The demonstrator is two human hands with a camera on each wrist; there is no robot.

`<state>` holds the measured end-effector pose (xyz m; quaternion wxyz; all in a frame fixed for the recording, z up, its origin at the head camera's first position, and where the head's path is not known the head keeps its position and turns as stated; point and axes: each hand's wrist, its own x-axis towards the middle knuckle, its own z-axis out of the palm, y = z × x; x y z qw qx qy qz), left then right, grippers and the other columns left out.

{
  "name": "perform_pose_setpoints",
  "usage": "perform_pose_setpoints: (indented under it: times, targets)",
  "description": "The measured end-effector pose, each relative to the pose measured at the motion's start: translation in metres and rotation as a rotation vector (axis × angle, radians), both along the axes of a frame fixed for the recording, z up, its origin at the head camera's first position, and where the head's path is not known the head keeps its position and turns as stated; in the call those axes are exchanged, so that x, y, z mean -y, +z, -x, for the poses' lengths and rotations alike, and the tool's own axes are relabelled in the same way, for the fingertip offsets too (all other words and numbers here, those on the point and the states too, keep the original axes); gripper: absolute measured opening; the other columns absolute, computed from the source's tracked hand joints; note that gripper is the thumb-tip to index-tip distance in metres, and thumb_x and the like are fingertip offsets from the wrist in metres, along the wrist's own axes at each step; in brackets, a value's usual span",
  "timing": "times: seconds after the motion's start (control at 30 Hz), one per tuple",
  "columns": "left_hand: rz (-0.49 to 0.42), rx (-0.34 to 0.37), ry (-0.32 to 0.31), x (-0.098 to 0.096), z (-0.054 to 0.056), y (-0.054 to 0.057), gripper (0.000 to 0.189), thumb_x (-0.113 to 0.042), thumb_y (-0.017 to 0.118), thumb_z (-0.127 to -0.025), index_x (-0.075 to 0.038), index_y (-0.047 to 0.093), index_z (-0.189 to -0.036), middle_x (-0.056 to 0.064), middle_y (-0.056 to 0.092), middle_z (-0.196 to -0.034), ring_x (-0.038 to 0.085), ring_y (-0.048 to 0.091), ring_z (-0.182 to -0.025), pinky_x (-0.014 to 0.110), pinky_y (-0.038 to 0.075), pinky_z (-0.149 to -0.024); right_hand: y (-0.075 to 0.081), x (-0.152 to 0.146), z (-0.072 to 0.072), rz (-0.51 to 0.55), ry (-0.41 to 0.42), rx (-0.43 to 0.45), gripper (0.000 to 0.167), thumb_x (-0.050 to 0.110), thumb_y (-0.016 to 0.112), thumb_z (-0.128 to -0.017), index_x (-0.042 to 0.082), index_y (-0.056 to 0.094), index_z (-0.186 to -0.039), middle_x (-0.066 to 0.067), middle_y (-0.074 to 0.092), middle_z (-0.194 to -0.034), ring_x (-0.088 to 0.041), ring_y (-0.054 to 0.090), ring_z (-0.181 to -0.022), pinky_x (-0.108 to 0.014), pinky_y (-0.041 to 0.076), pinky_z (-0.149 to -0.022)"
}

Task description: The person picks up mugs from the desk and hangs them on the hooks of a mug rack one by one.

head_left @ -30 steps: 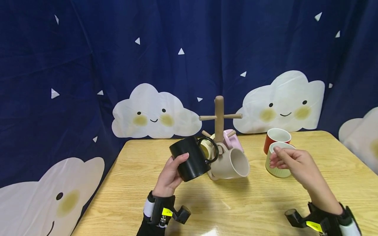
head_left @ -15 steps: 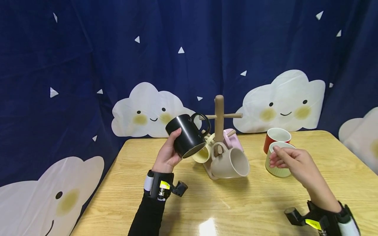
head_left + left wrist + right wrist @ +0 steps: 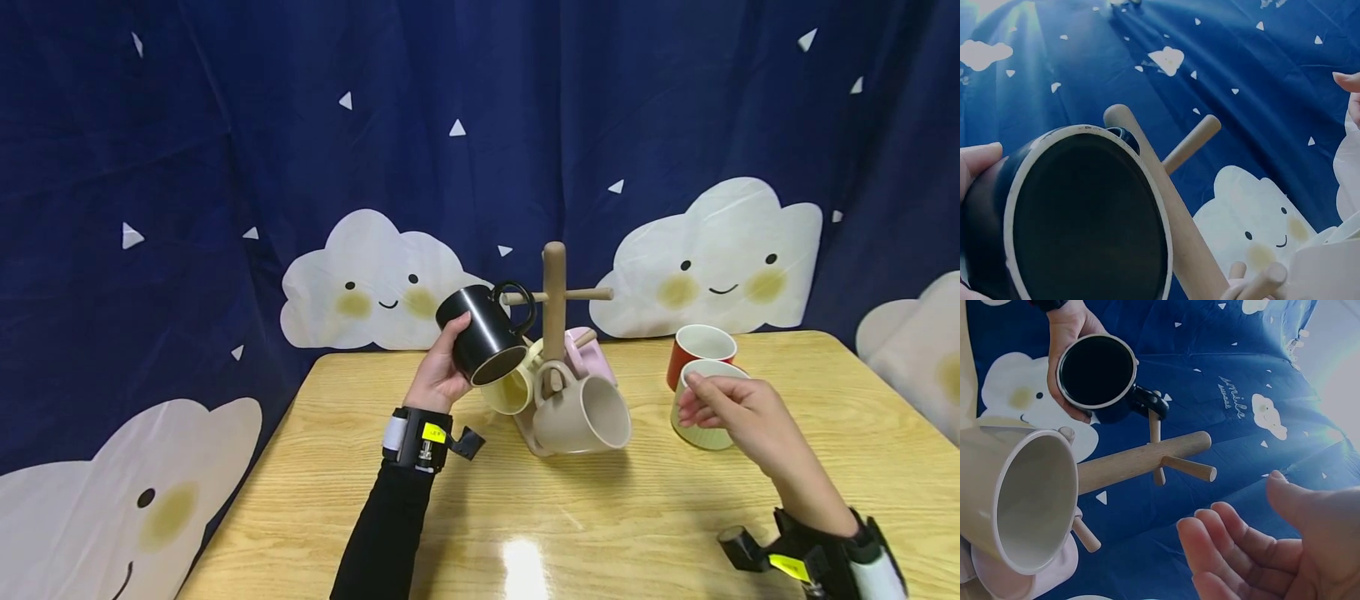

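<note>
My left hand (image 3: 437, 377) grips a black mug (image 3: 483, 337) by its body, thumb on the near side. The mug is tilted, its base toward me in the left wrist view, with its handle (image 3: 528, 312) at the upper left peg (image 3: 513, 298) of a wooden mug tree (image 3: 555, 321). Whether the peg passes through the handle I cannot tell. Lower pegs carry a beige mug (image 3: 581, 417), a pale yellow mug (image 3: 507, 393) and a pink mug (image 3: 592, 362). My right hand (image 3: 738, 410), fingers relaxed and holding nothing, hovers by a pale green mug (image 3: 705, 433).
Behind the pale green mug stands a red mug (image 3: 681, 360) with a white inside. The wooden table (image 3: 337, 467) runs back to a dark blue curtain (image 3: 420, 100) with white cloud pictures. An upper right peg (image 3: 592, 294) of the tree has no mug on it.
My left hand has lifted the black mug from beside the lower mugs up to the upper left peg, lately shifting right. My right hand has stayed almost still.
</note>
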<state>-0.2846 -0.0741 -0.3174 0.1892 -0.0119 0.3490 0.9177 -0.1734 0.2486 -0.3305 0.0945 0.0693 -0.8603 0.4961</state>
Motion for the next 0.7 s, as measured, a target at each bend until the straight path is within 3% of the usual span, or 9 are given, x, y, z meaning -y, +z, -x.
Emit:
perform_pose_setpoints:
  times: [0.4,0.7]
  targets:
    - [-0.005,0.075,0.027,-0.021,0.003,-0.005,0.052,-0.024,0.056,-0.087,-0.009,0.036,-0.133,0.007,0.048,-0.116,0.021,0.047,-0.111,0.028,0.051,-0.077,0.002,0.004,0.001,-0.029,-0.004,0.046,0.045,0.030,0.043,-0.098,-0.009,0.063,-0.089,0.005,0.064,-0.071,-0.006,0.064,-0.066,-0.022,0.052,-0.061]
    - [-0.042,0.011,0.093,-0.032,0.002,-0.016,0.045,-0.023,0.055,-0.089,-0.009,0.040,-0.129,0.004,0.052,-0.112,0.015,0.054,-0.100,0.024,0.052,-0.078,0.001,0.005,0.001,-0.042,0.008,0.068,0.046,0.033,0.043,-0.097,-0.008,0.063,-0.089,0.000,0.066,-0.073,-0.007,0.065,-0.066,-0.023,0.053,-0.060]
